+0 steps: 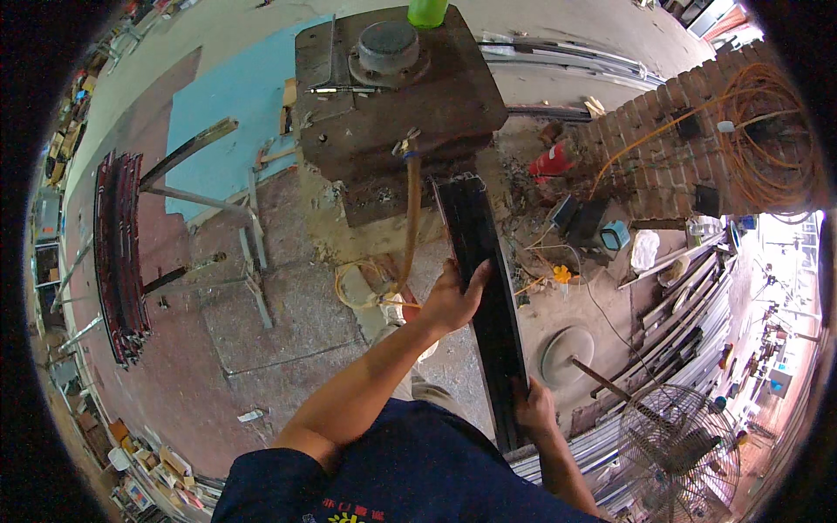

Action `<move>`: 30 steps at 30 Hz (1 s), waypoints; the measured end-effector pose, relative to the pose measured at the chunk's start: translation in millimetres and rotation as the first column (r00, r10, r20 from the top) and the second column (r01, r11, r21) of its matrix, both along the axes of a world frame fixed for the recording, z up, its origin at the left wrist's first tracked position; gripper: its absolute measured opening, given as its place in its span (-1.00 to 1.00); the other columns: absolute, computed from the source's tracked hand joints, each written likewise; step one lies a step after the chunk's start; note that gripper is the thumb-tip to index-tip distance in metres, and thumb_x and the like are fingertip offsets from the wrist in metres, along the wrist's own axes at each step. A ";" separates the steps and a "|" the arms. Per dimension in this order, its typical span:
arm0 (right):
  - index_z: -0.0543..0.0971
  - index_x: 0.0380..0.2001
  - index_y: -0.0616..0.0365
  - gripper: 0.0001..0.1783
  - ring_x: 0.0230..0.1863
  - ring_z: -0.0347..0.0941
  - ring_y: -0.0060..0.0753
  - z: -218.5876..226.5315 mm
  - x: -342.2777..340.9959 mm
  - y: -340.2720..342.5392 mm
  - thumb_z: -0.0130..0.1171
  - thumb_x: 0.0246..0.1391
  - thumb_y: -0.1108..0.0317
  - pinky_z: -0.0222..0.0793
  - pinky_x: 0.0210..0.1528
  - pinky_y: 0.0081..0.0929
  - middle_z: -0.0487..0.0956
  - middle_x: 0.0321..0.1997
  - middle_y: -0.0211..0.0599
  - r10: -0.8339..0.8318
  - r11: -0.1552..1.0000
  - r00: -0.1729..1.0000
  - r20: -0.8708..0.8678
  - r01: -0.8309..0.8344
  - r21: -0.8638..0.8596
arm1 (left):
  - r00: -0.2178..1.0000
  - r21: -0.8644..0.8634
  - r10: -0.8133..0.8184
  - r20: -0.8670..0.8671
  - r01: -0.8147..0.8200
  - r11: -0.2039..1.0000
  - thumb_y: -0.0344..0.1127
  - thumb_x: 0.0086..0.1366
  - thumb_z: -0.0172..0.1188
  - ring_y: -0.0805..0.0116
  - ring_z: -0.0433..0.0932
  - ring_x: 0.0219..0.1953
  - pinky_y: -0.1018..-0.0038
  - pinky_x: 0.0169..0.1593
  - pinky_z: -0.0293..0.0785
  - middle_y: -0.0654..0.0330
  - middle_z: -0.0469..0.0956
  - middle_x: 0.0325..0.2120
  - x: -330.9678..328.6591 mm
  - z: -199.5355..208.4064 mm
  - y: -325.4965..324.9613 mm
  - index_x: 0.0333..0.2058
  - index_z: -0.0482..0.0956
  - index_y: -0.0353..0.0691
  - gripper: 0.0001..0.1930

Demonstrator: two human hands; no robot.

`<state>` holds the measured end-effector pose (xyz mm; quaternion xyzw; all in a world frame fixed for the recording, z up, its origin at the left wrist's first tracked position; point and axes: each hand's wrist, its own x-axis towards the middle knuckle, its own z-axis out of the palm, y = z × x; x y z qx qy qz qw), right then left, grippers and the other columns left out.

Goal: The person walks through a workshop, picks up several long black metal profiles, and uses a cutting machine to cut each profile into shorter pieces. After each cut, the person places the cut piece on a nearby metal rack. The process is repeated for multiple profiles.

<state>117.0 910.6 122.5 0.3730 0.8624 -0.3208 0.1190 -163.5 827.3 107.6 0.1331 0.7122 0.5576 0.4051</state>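
A long black metal profile [478, 253] slants across the middle, its far end at the near edge of a dark machine [401, 131]. My left hand [458, 298] grips it around the middle, thumb lying over the top face and fingers at the left side. Closer to my body, my right hand [534, 408] is closed on its right edge, with part of the fingers hidden. The profile's near end drops beside my dark shirt. A brown hose [413, 209] with a brass-coloured fitting hangs just left of the profile.
A stack of dark profiles [120, 253] rests on a rack at left. A standing fan [680, 444] and its round base [567, 356] are at right. Beyond are a brick pillar [671, 139] with a coiled orange hose [758, 122], a red extinguisher [551, 163] and floor cables.
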 end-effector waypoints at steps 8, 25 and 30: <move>0.47 -0.14 0.25 -0.68 -0.43 0.43 0.19 -3.1 -24.1 2.5 0.04 0.05 0.33 0.33 -0.39 -0.14 0.52 -0.43 0.17 -0.104 0.947 0.991 0.080 0.123 -0.296 | 0.992 -0.197 0.041 -0.118 -0.064 0.978 0.29 0.25 -0.09 -0.06 0.28 0.18 0.30 0.22 0.15 -0.21 0.32 0.09 7.6 -21.9 4.1 0.17 0.13 -0.43 -0.16; 0.41 -0.22 0.25 -0.63 -0.46 0.38 -0.13 -143.1 21.9 -25.6 -0.02 0.23 0.10 0.29 -0.39 -0.28 0.46 -0.48 0.02 -0.321 0.935 0.908 -0.270 0.259 -0.241 | 0.999 0.314 -0.048 -0.007 0.048 0.948 -0.06 0.29 0.12 0.36 0.39 0.01 0.41 0.11 0.28 0.18 0.48 -0.06 66.8 -40.5 -13.1 0.11 0.26 -0.26 -0.46; 0.41 -0.23 0.23 -0.79 -0.45 0.27 -0.44 -102.1 80.2 -28.1 0.04 0.18 0.31 0.26 -0.39 -0.41 0.42 -0.50 -0.19 -0.344 0.933 0.837 -0.425 0.253 -0.257 | 0.993 0.485 -0.074 0.092 0.020 0.874 -0.15 0.25 0.20 0.49 0.41 -0.11 0.49 -0.05 0.37 0.25 0.46 -0.10 136.6 20.2 -30.8 0.09 0.22 -0.21 -0.47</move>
